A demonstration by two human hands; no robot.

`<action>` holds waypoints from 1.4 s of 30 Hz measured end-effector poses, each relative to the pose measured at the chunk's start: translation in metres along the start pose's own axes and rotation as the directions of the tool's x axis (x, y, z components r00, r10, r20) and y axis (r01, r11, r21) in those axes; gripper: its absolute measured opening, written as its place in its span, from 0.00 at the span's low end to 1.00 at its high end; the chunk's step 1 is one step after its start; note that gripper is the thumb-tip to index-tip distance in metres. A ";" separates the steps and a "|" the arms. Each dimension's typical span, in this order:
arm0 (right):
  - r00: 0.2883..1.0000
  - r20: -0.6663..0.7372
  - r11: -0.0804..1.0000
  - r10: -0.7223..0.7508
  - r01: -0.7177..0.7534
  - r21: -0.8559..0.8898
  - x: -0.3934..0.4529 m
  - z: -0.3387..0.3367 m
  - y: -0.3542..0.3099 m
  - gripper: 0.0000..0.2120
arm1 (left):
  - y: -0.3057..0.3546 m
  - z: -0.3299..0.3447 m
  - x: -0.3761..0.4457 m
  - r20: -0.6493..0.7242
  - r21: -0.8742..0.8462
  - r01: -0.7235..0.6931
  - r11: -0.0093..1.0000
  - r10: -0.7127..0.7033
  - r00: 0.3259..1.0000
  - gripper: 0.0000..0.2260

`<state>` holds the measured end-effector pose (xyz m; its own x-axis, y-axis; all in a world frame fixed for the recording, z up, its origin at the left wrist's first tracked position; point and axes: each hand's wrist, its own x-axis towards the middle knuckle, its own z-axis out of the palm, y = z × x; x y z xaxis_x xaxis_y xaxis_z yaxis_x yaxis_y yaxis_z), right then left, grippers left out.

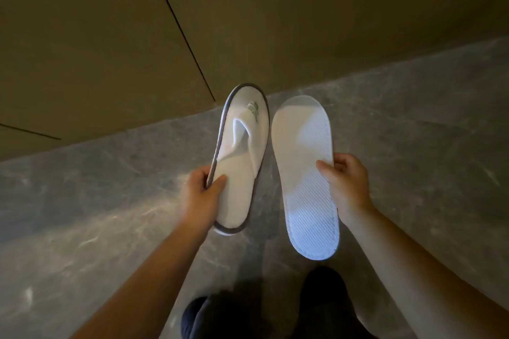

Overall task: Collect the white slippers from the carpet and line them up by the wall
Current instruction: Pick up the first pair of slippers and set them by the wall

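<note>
A single head-worn wide-angle camera looks forward and steeply down from standing height. Both forearms reach in from the bottom corners, close to the lens. The grey marbled floor (413,146) fills the lower frame, and the tan panelled wall (248,8) tilts across the top.

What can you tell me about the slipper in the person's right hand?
The right slipper is white and turned sole up, so only its underside shows: a thin, flat sole with fine diagonal ribbing and a stitched edge. It is held in the air above the grey marbled floor, toe pointing toward the wall. The right hand pinches its side edge near the middle, thumb on the sole. Nothing else touches it.
</note>
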<state>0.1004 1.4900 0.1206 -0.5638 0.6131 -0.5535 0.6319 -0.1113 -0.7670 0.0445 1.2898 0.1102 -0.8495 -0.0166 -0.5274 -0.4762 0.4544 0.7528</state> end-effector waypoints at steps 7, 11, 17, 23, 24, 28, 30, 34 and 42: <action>0.994 -0.072 0.992 -0.086 0.078 -0.103 0.132 0.034 0.101 0.09 | -0.097 0.077 0.119 0.075 0.067 -0.059 0.996 0.054 0.996 0.02; 0.982 -0.165 0.990 -0.093 0.073 -0.120 0.179 0.030 0.121 0.15 | -0.110 0.099 0.143 0.116 0.092 -0.100 0.991 0.089 0.989 0.04; 0.953 -0.186 0.913 -0.241 0.157 -0.376 0.175 0.027 0.130 0.19 | -0.110 0.110 0.135 0.070 -0.032 -0.096 0.995 0.098 0.993 0.04; 0.987 0.151 0.985 -0.055 0.078 -0.153 0.135 0.094 0.125 0.28 | -0.116 0.129 0.126 0.049 -0.189 -0.063 0.980 0.074 0.996 0.11; 0.981 0.194 0.991 -0.032 0.055 -0.118 0.132 0.104 0.124 0.27 | -0.116 0.130 0.123 0.055 -0.201 -0.061 0.978 0.073 0.996 0.12; 0.980 0.195 0.996 -0.033 0.049 -0.078 0.127 0.119 0.124 0.26 | -0.121 0.115 0.114 0.138 -0.080 -0.073 0.994 0.084 0.987 0.13; 0.978 0.201 0.993 -0.051 0.072 -0.098 0.126 0.123 0.130 0.27 | -0.131 0.100 0.116 0.167 0.053 -0.136 0.989 0.126 0.978 0.20; 0.970 0.220 0.964 -0.102 0.151 -0.219 0.130 0.138 0.148 0.27 | -0.160 0.064 0.128 0.088 0.321 -0.247 0.914 0.231 0.969 0.32; 0.937 0.242 0.577 -0.253 0.347 -0.740 0.123 0.152 0.175 0.45 | -0.224 0.034 0.142 0.162 0.765 -0.224 0.604 0.155 0.974 0.39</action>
<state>0.0604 1.4267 -0.1312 -0.8165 0.4134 -0.4030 0.5625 0.7269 -0.3940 0.0385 1.2165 -0.1464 -0.8649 0.1989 -0.4609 0.0760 0.9594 0.2715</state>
